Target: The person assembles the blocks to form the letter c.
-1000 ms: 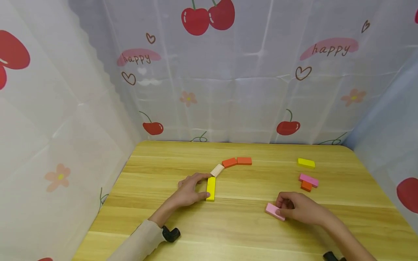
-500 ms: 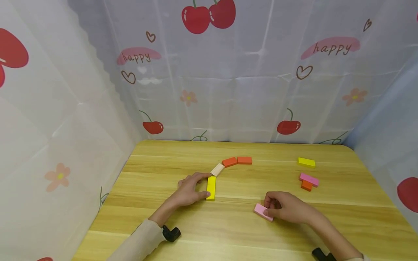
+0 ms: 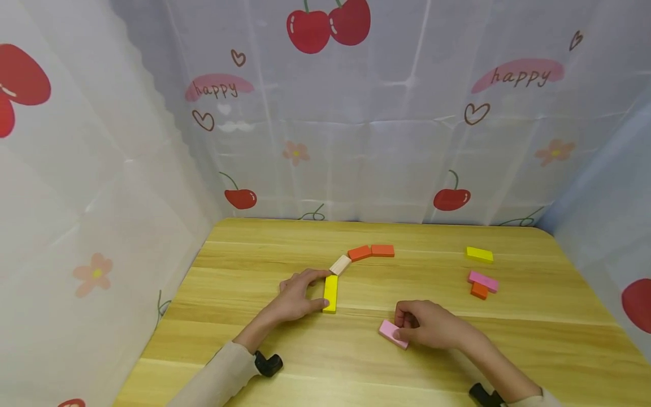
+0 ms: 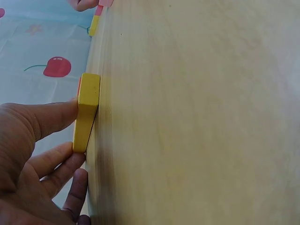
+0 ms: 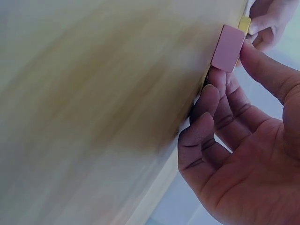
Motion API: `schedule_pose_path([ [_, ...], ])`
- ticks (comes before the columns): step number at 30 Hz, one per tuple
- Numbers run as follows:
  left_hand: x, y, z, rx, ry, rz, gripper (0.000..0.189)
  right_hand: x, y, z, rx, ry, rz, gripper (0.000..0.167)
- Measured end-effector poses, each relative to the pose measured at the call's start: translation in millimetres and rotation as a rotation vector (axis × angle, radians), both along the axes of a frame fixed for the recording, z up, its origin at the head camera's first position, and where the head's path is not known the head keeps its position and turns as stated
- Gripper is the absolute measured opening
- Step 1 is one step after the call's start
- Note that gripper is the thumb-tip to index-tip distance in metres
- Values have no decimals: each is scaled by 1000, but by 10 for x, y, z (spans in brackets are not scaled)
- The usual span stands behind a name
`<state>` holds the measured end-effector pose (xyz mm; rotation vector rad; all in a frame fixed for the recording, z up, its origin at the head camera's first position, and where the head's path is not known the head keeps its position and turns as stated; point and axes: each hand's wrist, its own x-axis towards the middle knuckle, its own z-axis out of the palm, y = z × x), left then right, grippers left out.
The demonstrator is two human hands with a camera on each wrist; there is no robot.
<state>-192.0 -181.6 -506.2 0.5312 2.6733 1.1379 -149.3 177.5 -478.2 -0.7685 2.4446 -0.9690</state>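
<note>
On the table, the left hand (image 3: 295, 297) holds a yellow wooden block (image 3: 330, 294), its thumb at the near end and index finger at the far end. In the left wrist view the thumb presses that yellow block (image 4: 87, 110) from one side, with other fingertips at its lower end. To the right, the right hand (image 3: 432, 325) pinches a pink block (image 3: 389, 330) between thumb and fingers. The right wrist view shows the pink block's end (image 5: 228, 49) close-up. Beyond the yellow block, a plain wood block (image 3: 340, 265) and two orange blocks (image 3: 359, 253) continue a curved row.
At the right lie a yellow block (image 3: 479, 254), a pink block (image 3: 483, 281) and an orange block (image 3: 479, 290) against it. A cherry-print curtain (image 3: 356, 141) surrounds the wooden table (image 3: 264, 243) at the back and sides.
The right hand has moved left across the table with the pink block, closer to the yellow block. The left hand and the row of blocks have stayed in place.
</note>
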Motion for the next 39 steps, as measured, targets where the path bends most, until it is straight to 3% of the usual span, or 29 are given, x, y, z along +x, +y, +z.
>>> schedule_pose_path([
  [25, -13, 6, -15, 7, 0, 2, 63, -42, -428, 75, 78, 9, 32, 20],
  [39, -22, 5, -28, -2, 0, 9, 63, -88, -650, 57, 140, 31, -9, 23],
])
